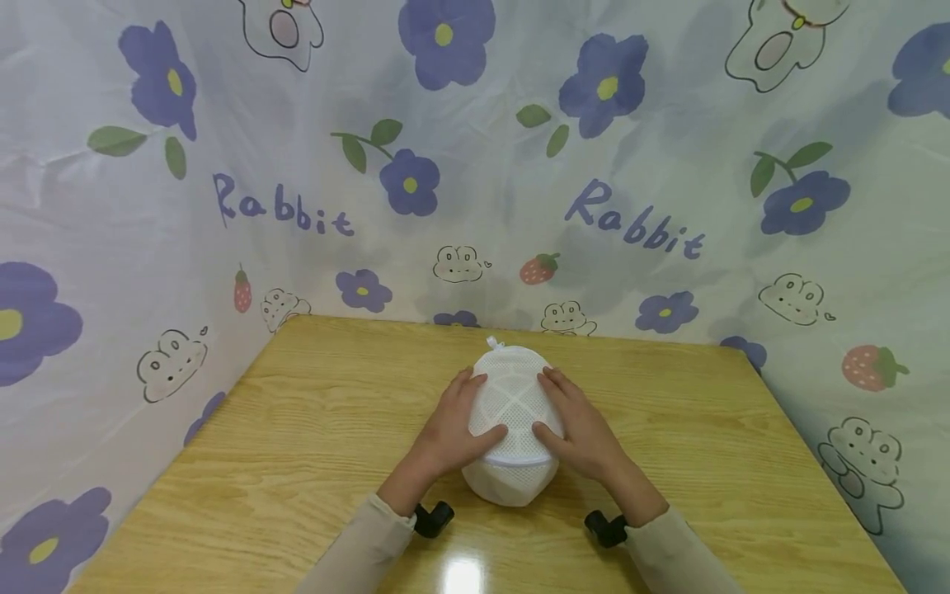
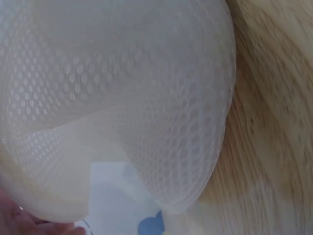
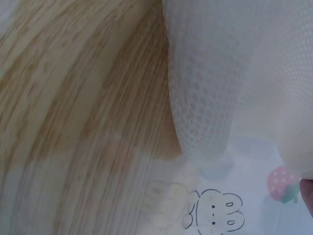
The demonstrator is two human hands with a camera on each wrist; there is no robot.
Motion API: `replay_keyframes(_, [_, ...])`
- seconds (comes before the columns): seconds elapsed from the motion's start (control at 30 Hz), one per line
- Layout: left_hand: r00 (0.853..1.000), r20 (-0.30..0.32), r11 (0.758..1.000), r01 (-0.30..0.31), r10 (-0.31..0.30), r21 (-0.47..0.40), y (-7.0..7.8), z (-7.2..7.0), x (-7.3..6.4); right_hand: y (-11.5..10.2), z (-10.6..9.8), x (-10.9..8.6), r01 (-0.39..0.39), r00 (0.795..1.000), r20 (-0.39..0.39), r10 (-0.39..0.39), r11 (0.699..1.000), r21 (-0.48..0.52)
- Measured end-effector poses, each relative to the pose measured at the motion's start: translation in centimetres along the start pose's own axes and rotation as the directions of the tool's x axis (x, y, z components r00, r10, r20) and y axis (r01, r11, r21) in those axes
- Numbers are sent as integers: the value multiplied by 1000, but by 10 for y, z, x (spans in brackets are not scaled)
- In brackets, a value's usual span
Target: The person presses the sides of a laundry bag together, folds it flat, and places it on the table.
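A rounded white mesh laundry bag [image 1: 514, 396] rests on the wooden table in front of me, with a pale band across its lower part and a small white tab [image 1: 493, 342] at its top. My left hand [image 1: 451, 427] grips its left side and my right hand [image 1: 588, 431] its right side, thumbs on the near face and fingers spread around the flanks. In the left wrist view the honeycomb mesh [image 2: 190, 112] fills most of the picture, with fingers [image 2: 29, 224] at the lower left edge. The right wrist view shows the mesh wall [image 3: 200, 93] and one fingertip [image 3: 307, 195].
The wood-grain table [image 1: 326, 396] extends on both sides of the bag. Behind and beside it hangs a pale cloth [image 1: 475, 206] printed with purple flowers, rabbits and strawberries. Black wrist devices [image 1: 434, 520] sit under both wrists, close over the tabletop.
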State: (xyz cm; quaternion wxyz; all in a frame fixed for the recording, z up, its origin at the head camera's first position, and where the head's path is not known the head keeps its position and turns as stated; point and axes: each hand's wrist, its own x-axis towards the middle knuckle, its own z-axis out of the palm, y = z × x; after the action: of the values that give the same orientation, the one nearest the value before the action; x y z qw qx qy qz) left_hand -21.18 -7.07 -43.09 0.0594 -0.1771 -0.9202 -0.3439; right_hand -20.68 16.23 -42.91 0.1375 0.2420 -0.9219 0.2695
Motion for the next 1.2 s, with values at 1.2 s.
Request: replay_keyframes(1.2, [985, 136, 951, -140, 106, 276, -5, 10, 1, 9, 10, -8, 96, 985, 157, -66, 977, -191])
